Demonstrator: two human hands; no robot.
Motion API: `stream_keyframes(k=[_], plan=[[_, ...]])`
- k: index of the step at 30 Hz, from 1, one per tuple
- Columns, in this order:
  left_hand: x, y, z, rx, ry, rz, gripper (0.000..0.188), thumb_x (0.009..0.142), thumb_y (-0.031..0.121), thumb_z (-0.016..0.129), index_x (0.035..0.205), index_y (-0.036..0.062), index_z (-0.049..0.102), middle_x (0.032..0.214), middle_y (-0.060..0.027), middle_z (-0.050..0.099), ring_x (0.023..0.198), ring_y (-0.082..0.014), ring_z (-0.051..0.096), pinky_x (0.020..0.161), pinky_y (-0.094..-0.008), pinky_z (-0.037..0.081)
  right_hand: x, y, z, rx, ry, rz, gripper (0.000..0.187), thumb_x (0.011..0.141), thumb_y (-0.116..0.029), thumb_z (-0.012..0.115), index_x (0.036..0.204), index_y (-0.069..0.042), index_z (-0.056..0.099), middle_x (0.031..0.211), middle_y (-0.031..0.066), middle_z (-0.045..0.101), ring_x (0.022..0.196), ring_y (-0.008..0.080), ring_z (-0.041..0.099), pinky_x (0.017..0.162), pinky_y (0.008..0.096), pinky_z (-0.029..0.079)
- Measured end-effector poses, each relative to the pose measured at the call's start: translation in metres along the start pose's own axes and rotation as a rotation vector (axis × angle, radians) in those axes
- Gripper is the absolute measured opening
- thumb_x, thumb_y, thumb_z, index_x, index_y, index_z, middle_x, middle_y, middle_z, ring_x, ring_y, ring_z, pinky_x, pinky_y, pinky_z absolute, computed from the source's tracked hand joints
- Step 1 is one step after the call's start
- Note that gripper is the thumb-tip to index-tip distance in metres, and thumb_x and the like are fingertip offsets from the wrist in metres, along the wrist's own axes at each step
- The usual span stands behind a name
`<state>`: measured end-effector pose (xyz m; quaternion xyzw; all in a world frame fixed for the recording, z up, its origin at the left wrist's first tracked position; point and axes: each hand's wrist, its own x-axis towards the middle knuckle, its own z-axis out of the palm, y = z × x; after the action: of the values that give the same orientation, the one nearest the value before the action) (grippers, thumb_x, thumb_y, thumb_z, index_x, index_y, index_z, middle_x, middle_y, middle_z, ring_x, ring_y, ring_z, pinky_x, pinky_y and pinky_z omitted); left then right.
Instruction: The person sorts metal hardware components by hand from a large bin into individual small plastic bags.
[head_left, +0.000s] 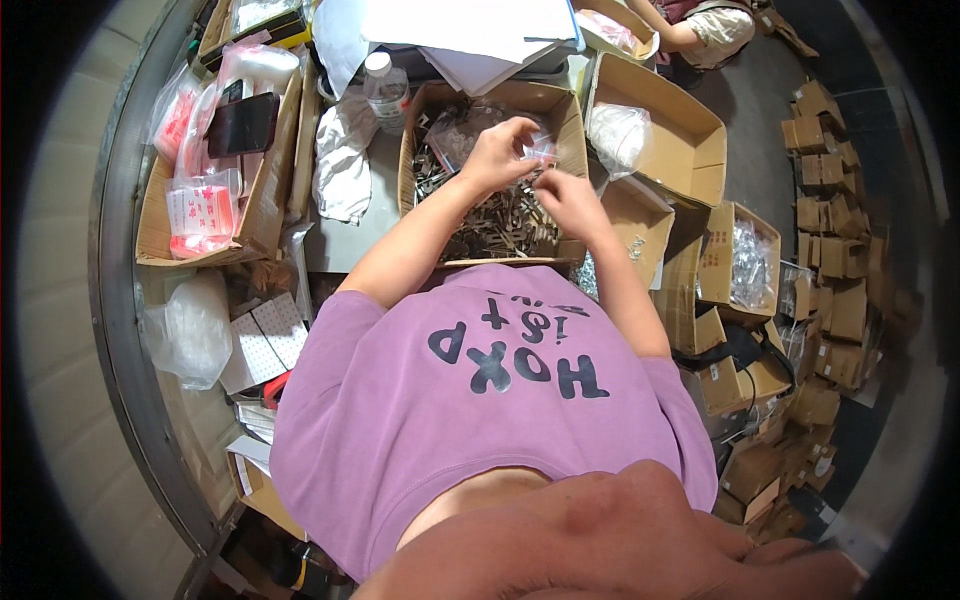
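Both my hands are over an open cardboard box (409, 150) heaped with small metal pieces (490, 225). My left hand (497, 158) is closed, its curled fingers at the edge of a clear plastic zip bag (541, 150) with a coloured strip. Just to the right and nearer to me, my right hand (572, 203) is closed too, thumb and fingertips pinched together. Whatever lies in that pinch is too small to make out. More clear plastic (452, 142) rests on the metal pieces at the box's far left.
A clear bottle (384, 92) and white cloth (345, 160) are left of the box. Farther left, a carton holds bags and a dark phone (243, 126). Papers (470, 25) lie beyond. Open cartons (690, 140) crowd the right; another person's arm (672, 32) shows at the far right.
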<state>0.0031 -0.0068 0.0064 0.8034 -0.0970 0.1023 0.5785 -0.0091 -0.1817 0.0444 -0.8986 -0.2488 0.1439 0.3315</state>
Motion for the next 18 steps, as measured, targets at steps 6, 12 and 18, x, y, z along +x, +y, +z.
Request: stream_keyframes(k=[6,12,18], plan=[[0.0,0.0,-0.001,0.017,0.088,0.025,0.046,0.065,0.013,0.073,0.106,0.0023,0.055,0.084,-0.0098,0.061,0.071,-0.0165,0.061,0.066,-0.0282,0.051,0.013,-0.004,0.04,-0.434,-0.445,0.263,0.036,0.075,-0.03,0.063,0.09,0.002,0.065,0.095,0.0229,0.063,0.09,0.0357,0.062,0.081,0.0423,0.049],[0.0,-0.001,-0.001,-0.013,0.092,0.022,0.046,0.065,0.013,0.073,0.106,0.0024,0.055,0.083,-0.01,0.061,0.071,-0.0167,0.061,0.067,-0.0283,0.05,0.019,0.022,0.057,-0.436,-0.336,0.24,0.027,0.074,-0.018,0.061,0.09,0.002,0.065,0.096,0.0237,0.063,0.091,0.0368,0.061,0.081,0.0428,0.049],[0.0,0.002,-0.003,-0.015,0.099,0.033,0.045,0.065,0.013,0.073,0.106,0.0024,0.055,0.083,-0.0102,0.061,0.072,-0.0171,0.061,0.068,-0.0282,0.05,0.017,0.023,0.051,-0.395,-0.284,0.313,0.022,0.07,-0.013,0.06,0.087,-0.001,0.064,0.092,0.0231,0.063,0.09,0.0364,0.061,0.08,0.0433,0.048]])
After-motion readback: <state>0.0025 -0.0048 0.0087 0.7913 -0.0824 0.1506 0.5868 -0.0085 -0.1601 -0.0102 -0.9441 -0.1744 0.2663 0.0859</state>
